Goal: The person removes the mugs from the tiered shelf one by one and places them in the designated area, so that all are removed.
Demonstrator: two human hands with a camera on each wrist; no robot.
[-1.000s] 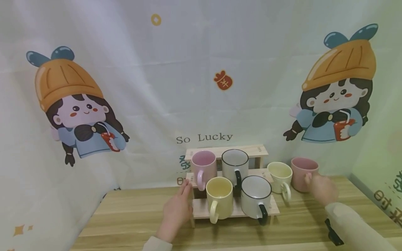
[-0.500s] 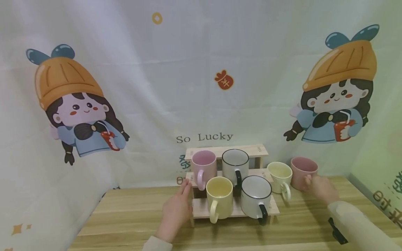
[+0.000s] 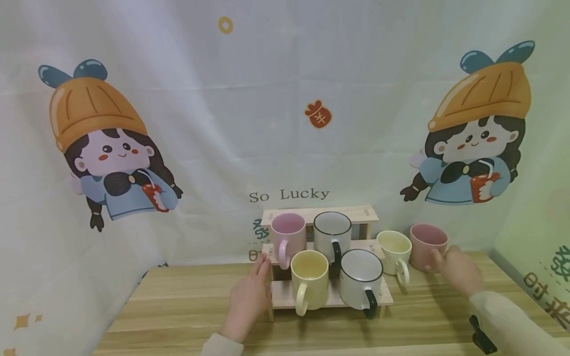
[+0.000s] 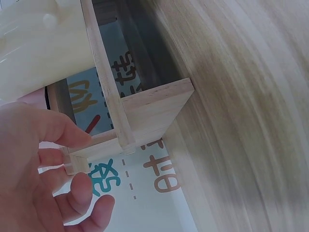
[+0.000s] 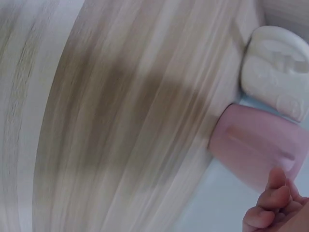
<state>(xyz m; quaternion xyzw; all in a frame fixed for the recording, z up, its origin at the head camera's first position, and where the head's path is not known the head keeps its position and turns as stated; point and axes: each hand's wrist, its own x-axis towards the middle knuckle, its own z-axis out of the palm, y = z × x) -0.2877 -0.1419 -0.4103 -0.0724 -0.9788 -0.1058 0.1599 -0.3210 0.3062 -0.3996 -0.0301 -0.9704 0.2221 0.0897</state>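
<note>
A two-column group of mugs stands on a stepped wooden rack [image 3: 331, 296]: a lilac mug [image 3: 285, 247] and a white black-rimmed mug [image 3: 327, 242] behind, a yellow mug [image 3: 307, 287] and another white black-rimmed mug [image 3: 358, 289] in front. At the rack's left end, my left hand [image 3: 250, 299] pinches a shelf end between thumb and fingers. To the right, a dusky pink mug [image 3: 425, 252] sits upright on the table. My right hand [image 3: 460, 272] is beside its handle with fingers loosely bent; in the right wrist view a fingertip reaches the pink mug [image 5: 256, 140] near the handle, which shows whole.
A pale cream mug [image 3: 393, 257] stands between the rack and the pink mug, close to both. The wooden table [image 3: 187, 306] runs across the front. A printed cloth [image 3: 213, 148] hangs behind and at both sides. A small black object [image 3: 482, 336] shows by the right sleeve.
My right hand has loosened from the pink mug's handle and drawn slightly right. My left hand stays at the rack. The view has shifted a little.
</note>
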